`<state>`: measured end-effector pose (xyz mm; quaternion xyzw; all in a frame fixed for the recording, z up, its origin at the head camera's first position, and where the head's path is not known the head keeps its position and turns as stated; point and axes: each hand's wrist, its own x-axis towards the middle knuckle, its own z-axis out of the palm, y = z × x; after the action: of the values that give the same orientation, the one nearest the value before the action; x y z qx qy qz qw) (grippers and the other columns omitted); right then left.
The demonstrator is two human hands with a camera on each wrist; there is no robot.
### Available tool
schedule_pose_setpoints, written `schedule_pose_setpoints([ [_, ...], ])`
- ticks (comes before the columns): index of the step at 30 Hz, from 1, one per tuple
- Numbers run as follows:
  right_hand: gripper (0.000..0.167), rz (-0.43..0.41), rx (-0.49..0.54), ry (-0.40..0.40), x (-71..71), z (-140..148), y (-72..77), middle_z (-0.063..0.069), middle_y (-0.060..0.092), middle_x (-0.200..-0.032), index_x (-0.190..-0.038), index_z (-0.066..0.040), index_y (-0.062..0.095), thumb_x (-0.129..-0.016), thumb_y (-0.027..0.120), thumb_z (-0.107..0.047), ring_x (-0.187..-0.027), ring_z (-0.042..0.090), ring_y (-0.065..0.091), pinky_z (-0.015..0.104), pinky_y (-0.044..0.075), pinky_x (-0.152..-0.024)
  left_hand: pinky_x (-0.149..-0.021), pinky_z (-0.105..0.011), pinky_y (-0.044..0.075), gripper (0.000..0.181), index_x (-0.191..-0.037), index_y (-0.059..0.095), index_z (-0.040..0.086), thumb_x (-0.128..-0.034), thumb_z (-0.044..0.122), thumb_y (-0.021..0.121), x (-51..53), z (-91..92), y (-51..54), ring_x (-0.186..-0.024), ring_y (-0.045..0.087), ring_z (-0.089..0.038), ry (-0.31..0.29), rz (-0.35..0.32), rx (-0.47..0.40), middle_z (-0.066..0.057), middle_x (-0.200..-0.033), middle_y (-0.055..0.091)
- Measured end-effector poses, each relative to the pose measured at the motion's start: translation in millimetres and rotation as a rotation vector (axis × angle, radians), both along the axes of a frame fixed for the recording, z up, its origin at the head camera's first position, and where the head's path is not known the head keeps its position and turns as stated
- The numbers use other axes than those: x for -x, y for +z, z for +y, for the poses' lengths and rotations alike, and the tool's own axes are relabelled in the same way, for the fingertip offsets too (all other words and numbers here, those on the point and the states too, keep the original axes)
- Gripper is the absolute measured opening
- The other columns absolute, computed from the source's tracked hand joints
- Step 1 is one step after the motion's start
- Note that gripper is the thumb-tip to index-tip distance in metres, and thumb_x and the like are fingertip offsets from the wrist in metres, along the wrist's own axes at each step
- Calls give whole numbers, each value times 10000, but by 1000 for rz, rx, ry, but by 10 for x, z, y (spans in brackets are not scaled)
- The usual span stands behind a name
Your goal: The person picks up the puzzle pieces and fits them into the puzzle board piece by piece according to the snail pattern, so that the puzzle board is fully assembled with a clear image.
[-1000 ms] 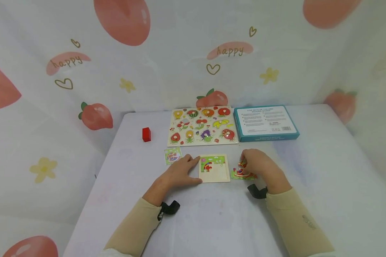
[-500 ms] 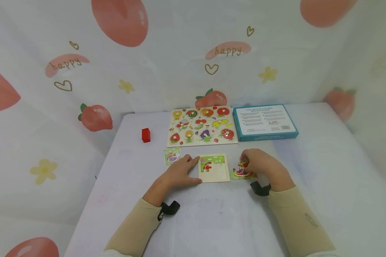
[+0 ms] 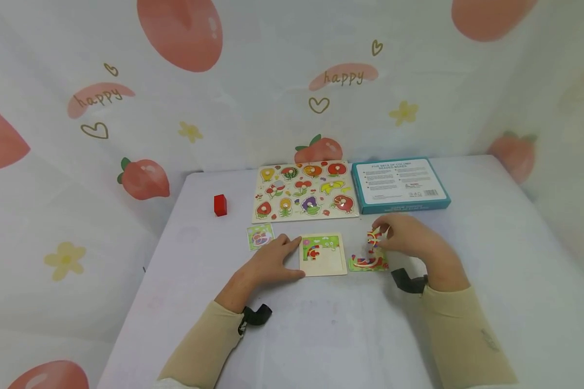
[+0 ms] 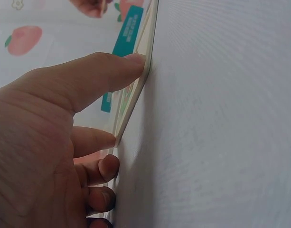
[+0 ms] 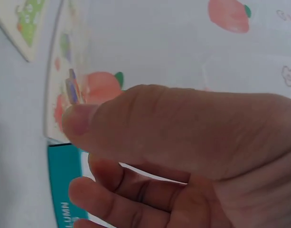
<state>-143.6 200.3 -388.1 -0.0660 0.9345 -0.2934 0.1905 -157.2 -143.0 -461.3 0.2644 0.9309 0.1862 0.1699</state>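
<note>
My left hand rests beside a square wooden puzzle board. Its thumb and index finger touch the board's left corners; in the left wrist view the thumb presses on the edge. Part of a picture in green and red fills the board's top and left. To the right, my right hand pinches a red, white and blue jigsaw piece between thumb and fingers. Below it, several jigsaw pieces lie on the table. The right wrist view shows the piece edge-on, partly hidden by the thumb.
Behind lies a wooden fruit peg puzzle, with a teal box to its right. A small picture card is next to the left hand. Further left stands a red block. A patterned cloth hangs behind the white table.
My right hand has lifted the jigsaw piece off the others and shifted slightly back and to the right. The left hand stays at the board.
</note>
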Motion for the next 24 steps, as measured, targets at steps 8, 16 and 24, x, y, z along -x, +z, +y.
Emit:
schedule_pose_setpoints([
  [8, 417, 132, 25, 3, -150, 74, 260, 120, 612, -1115, -1282, -42, 661, -890, 762, -145, -1030, 316, 534, 431, 498, -806, -896, -334, 457, 897, -1596, 394, 165, -862, 514, 773, 0, -1, 6, -1043, 478, -160, -2, 0, 0, -26, -1255, 501],
  [16, 395, 260, 44, 19, -274, 79, 417, 100, 602, -1143, -1299, -58, 659, -922, 734, -146, -1042, 307, 524, 439, 502, -817, -901, -335, 460, 895, -1596, 395, 169, -863, 512, 775, -3, -1, -3, -1047, 479, -157, 2, 0, -4, -22, -1264, 504],
  [24, 355, 381, 96, 36, -387, 31, 512, 55, 607, -1162, -1275, -97, 682, -925, 737, -112, -1037, 267, 519, 424, 515, -798, -891, -344, 459, 900, -1598, 392, 172, -859, 502, 786, 1, -1, -17, -1031, 482, -167, 4, -3, -10, -29, -1247, 503],
])
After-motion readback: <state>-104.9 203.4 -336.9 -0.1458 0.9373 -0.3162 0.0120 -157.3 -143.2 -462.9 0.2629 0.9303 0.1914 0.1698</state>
